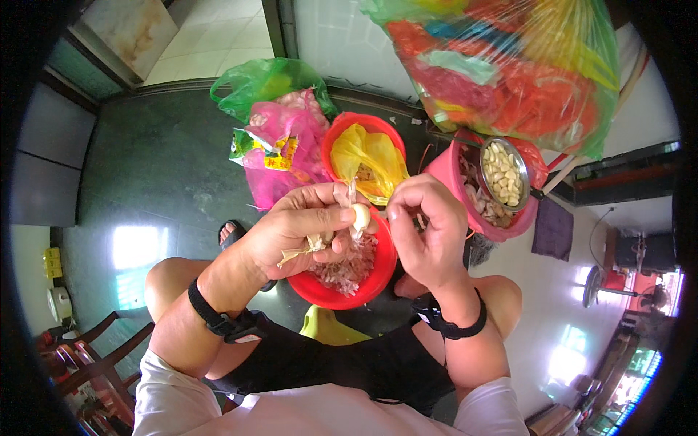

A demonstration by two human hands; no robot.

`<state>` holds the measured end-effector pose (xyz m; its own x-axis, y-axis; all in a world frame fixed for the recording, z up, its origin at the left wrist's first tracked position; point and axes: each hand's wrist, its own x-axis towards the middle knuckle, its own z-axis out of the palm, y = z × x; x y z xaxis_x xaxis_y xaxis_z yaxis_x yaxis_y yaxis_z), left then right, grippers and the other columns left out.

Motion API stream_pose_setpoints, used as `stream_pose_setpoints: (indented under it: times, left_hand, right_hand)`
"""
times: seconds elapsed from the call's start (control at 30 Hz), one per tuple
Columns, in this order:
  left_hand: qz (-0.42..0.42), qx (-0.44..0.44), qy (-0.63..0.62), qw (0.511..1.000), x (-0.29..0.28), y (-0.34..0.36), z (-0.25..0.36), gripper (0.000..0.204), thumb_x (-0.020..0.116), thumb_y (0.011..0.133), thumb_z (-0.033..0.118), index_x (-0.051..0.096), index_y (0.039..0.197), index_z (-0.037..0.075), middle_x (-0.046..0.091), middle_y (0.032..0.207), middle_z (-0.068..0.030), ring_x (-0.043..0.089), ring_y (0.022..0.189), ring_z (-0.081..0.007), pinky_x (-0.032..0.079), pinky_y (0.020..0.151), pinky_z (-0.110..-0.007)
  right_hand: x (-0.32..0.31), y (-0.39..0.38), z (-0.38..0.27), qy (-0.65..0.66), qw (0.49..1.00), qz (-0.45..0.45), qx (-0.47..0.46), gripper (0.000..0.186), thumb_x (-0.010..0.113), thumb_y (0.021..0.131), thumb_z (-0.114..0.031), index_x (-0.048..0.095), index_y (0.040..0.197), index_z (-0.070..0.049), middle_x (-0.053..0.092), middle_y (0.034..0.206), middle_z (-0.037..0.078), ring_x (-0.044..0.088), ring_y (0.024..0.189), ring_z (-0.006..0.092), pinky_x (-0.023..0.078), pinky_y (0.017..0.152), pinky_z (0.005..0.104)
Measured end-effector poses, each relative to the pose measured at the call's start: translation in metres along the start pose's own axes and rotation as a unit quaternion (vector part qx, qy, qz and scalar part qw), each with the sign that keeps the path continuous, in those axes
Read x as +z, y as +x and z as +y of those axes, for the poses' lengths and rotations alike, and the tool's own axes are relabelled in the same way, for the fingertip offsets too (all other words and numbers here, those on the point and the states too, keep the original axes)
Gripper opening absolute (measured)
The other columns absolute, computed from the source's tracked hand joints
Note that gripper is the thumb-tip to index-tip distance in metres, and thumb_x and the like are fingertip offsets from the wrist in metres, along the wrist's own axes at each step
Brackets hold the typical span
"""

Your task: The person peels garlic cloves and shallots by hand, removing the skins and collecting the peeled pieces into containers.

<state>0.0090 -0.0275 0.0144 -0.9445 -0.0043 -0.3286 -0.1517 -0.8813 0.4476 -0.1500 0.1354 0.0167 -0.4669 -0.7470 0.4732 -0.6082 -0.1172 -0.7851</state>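
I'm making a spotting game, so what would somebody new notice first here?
Probably the huge see-through bag stuffed with red and yellow things, at the top right. Then, in the middle, the left fingers hold a pale garlic clove above a red basin of papery skins.

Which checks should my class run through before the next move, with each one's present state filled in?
1. Left hand grips the garlic clove: ok.
2. Clove fully bare: not ok; papery skin shows against it.
3. Right hand holding anything: cannot tell from this angle.
4. Red basin beneath the hands: ok; loose skins lie in it.
5. Metal bowl off to the right holds peeled cloves: ok.
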Motion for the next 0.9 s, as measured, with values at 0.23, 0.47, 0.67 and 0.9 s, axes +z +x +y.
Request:
stream_pose_setpoints:
  times: [0.23, 0.47, 0.67, 0.9]
  left_hand:
    - [0.032, 0.038, -0.027, 0.998, -0.003, 0.003, -0.007, 0.016, 0.066, 0.102, 0.005, 0.068, 0.118, 0.004, 0.072, 0.101, -0.0094, 0.065, 0.072, -0.0124, 0.046, 0.055, -0.025]
    - [0.034, 0.081, 0.058, 0.994, -0.007, 0.007, -0.009, 0.015, 0.071, 0.101, 0.008, 0.071, 0.115, 0.003, 0.072, 0.093, -0.0045, 0.064, 0.073, -0.0085, 0.049, 0.058, -0.024]
    - [0.082, 0.151, 0.240, 0.956, 0.000, 0.014, -0.011, 0.017, 0.074, 0.100, 0.012, 0.072, 0.113, 0.000, 0.074, 0.099, -0.0031, 0.065, 0.080, -0.0063, 0.053, 0.069, -0.023]
    - [0.130, 0.117, 0.362, 0.916, -0.001, 0.016, -0.013, 0.016, 0.074, 0.099, 0.010, 0.075, 0.110, -0.001, 0.075, 0.098, -0.0026, 0.067, 0.088, -0.0079, 0.055, 0.079, -0.025]
  right_hand:
    - [0.009, -0.006, -0.021, 0.043, 0.999, 0.000, 0.007, 0.011, 0.076, 0.086, -0.002, 0.068, 0.093, 0.000, 0.066, 0.088, 0.009, 0.061, 0.063, 0.0145, 0.049, 0.057, 0.0274]
    - [0.013, -0.007, -0.015, 0.013, 1.000, 0.008, 0.007, 0.010, 0.075, 0.087, 0.001, 0.071, 0.096, 0.002, 0.069, 0.087, 0.009, 0.061, 0.060, 0.0147, 0.049, 0.056, 0.0273]
    - [0.015, -0.014, -0.012, 0.007, 0.995, 0.017, 0.102, 0.008, 0.074, 0.086, 0.002, 0.072, 0.094, 0.002, 0.071, 0.084, 0.011, 0.068, 0.066, 0.0190, 0.054, 0.062, 0.0298]
    - [0.019, -0.021, 0.001, -0.001, 0.991, -0.005, 0.133, 0.008, 0.072, 0.083, 0.003, 0.070, 0.091, 0.003, 0.069, 0.079, 0.014, 0.068, 0.066, 0.0276, 0.054, 0.065, 0.0339]
